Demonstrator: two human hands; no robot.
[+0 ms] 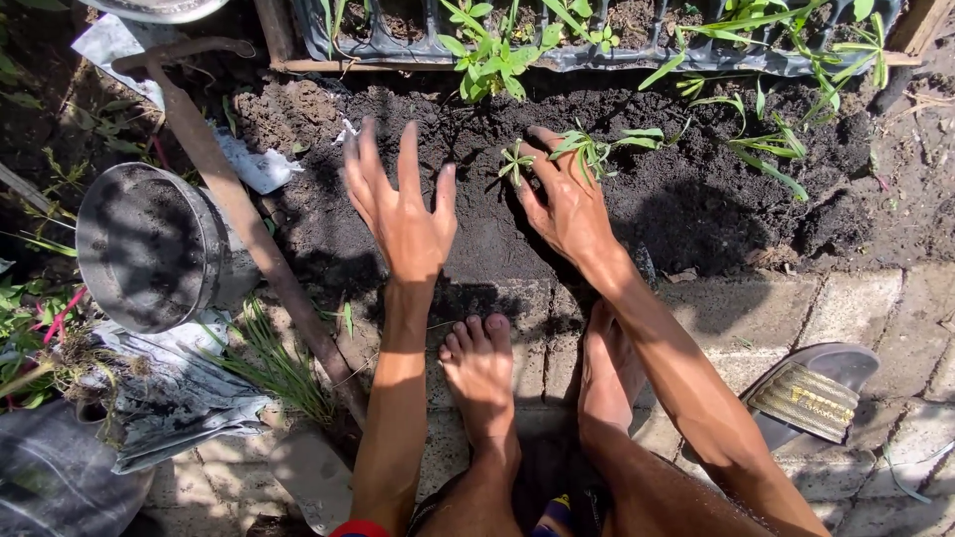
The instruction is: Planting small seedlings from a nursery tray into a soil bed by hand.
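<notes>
Dark soil bed (686, 199), left hand (403, 214) spread open, right hand (562, 204) pressing seedling (517, 162)

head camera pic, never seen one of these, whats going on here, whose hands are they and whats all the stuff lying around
There is one picture, taken by a camera worn on a person's head and looking straight down, so the arms and bare feet at the bottom belong to the wearer, who squats on a paved edge beside a bed of dark soil.

The left hand hovers or rests flat over the soil with fingers spread, holding nothing. The right hand presses into the soil around a small green seedling, with another seedling lying across its fingers.

At the top is a black seedling tray with young plants. To the left lie a round metal container on its side and a long wooden tool handle. A sandal sits on the paving at right.
</notes>
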